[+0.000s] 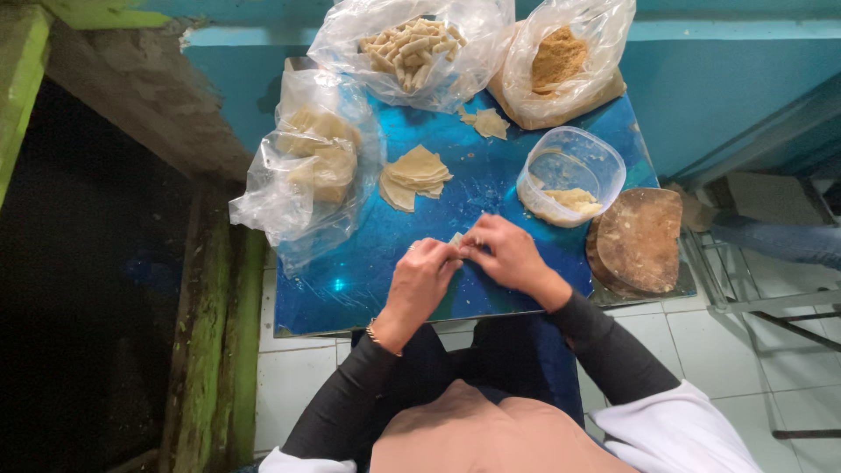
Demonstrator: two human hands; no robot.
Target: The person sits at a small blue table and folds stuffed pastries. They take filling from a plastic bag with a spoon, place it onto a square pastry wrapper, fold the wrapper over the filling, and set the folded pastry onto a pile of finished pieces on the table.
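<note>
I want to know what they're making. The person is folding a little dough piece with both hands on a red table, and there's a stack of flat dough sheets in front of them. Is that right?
Not quite. The table is shiny blue, not red, as the head view shows. The rest holds: the left hand and right hand pinch a little dough piece together, and the stack of flat dough sheets lies just beyond them.

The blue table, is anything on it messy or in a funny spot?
A few loose dough pieces lie on the blue table outside the bags, and the round wooden board hangs past its right edge.
</note>
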